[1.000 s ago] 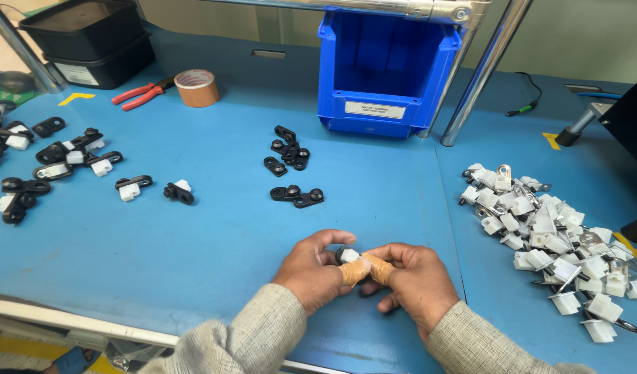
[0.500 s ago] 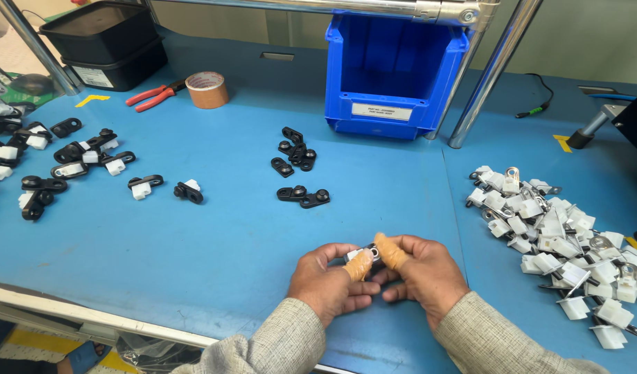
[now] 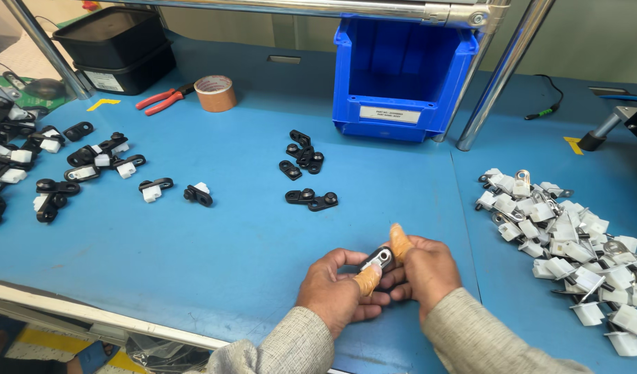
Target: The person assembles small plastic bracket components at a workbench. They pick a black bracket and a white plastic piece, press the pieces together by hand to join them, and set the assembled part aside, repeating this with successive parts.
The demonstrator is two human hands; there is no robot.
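Both hands meet low in the middle of the blue table [image 3: 214, 249]. My left hand [image 3: 335, 291] and my right hand [image 3: 429, 270] together hold one small black bracket with a white and metal insert [image 3: 378, 257]. Orange tape wraps my left thumb and my right index finger. A small group of loose black brackets [image 3: 304, 163] lies on the table beyond the hands. A heap of white clips with metal tabs [image 3: 568, 239] lies to the right. Assembled black and white pieces [image 3: 90, 163] are spread at the left.
A blue plastic bin [image 3: 401, 76] stands at the back centre behind a metal post [image 3: 502, 73]. Two stacked black bins [image 3: 117, 48], red pliers [image 3: 162, 100] and a roll of brown tape [image 3: 216, 93] sit at the back left. A black cable [image 3: 550, 104] lies at the back right.
The hands have turned the small piece between them and my right index finger has lifted. The view has shifted slightly; the parts on the table have not moved.
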